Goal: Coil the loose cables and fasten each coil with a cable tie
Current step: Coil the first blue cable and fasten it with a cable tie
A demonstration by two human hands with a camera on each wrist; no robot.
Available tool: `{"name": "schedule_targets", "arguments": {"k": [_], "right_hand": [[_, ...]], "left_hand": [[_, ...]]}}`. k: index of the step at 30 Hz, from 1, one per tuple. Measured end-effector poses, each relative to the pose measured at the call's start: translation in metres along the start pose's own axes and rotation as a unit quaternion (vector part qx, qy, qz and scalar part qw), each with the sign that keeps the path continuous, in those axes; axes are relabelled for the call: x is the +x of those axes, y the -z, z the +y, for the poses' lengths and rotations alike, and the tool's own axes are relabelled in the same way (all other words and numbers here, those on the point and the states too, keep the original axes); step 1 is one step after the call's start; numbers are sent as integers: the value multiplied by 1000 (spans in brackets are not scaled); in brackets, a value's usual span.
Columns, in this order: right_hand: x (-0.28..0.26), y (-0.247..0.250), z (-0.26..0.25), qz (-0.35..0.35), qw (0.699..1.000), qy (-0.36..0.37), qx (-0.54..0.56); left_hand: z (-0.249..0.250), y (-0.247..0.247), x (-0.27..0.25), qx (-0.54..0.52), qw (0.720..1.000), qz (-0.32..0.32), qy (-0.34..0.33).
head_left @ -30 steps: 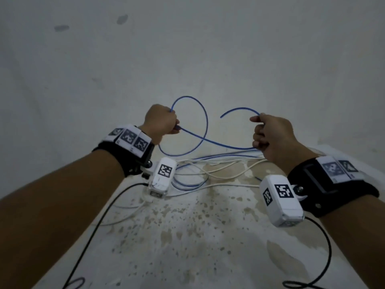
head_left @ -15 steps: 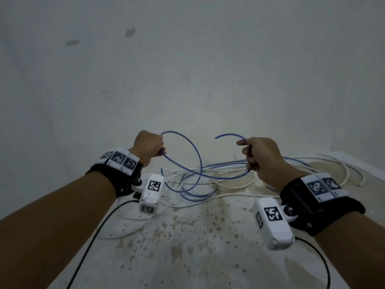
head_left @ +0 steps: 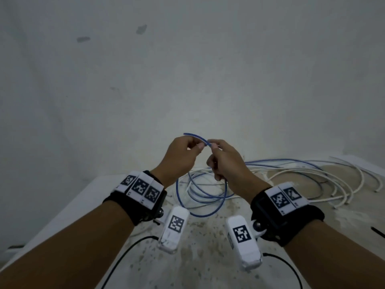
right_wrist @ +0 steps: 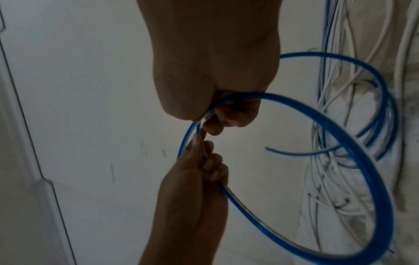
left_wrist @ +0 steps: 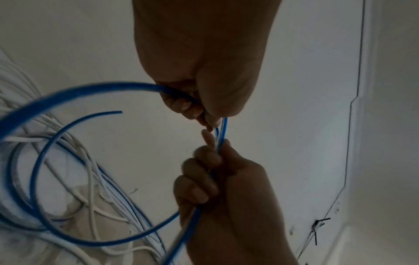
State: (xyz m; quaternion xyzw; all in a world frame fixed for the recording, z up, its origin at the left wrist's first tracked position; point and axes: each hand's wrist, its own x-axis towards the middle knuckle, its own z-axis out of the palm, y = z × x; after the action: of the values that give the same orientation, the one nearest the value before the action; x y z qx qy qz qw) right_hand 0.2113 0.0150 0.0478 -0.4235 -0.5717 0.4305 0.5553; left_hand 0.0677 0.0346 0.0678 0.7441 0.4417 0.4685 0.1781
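A blue cable [head_left: 204,215] hangs in loose loops above the stained table [head_left: 198,257]. My left hand [head_left: 198,146] and right hand [head_left: 214,147] meet above it, fingertips almost touching, each pinching the blue cable. A short free end sticks out to the left over my left hand. In the left wrist view my left hand [left_wrist: 204,114] holds two strands of the blue cable [left_wrist: 221,129], and the right hand [left_wrist: 211,161] grips them just below. In the right wrist view my right hand [right_wrist: 213,123] holds a wide loop of the blue cable [right_wrist: 340,136].
Several white cables [head_left: 312,174] lie tangled with more blue cable on the table's far right side. A thin black strip [head_left: 378,231] lies at the right edge. The table's left edge [head_left: 87,192] runs near my left forearm. A bare wall [head_left: 187,69] stands behind.
My hands were apart, each holding the blue cable; they have come together at the middle. The cable between them now hangs as a loop below.
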Motion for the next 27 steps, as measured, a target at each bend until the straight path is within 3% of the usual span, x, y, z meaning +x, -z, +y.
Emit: {"name": "schedule_targets", "arguments": {"k": [3,8,10,16,20,23,27], "right_hand": [[0,-5,9,4,999,-25,-33],[9,6,17,100,995,-26,-6],[10,14,20,117,993,-32,8],[-3,-2,18,64,997,-28,-30],[-6,-12,12,34,993,31,-106],[-2,-9,15,64,990,45,-116],[-3,4,19,87,996,-16,-31]], "left_hand": [[-3,4,-4,4,1000,0,11],[-14,9,-22,-50,990,-36,130],[-23,11,-33,-71,986,-27,147],[-25,1,-43,-12,994,31,108],[-10,-3,-42,9,997,39,62],[-10,1,-44,-21,994,41,98],[-14,6,-54,-77,987,30,135]]}}
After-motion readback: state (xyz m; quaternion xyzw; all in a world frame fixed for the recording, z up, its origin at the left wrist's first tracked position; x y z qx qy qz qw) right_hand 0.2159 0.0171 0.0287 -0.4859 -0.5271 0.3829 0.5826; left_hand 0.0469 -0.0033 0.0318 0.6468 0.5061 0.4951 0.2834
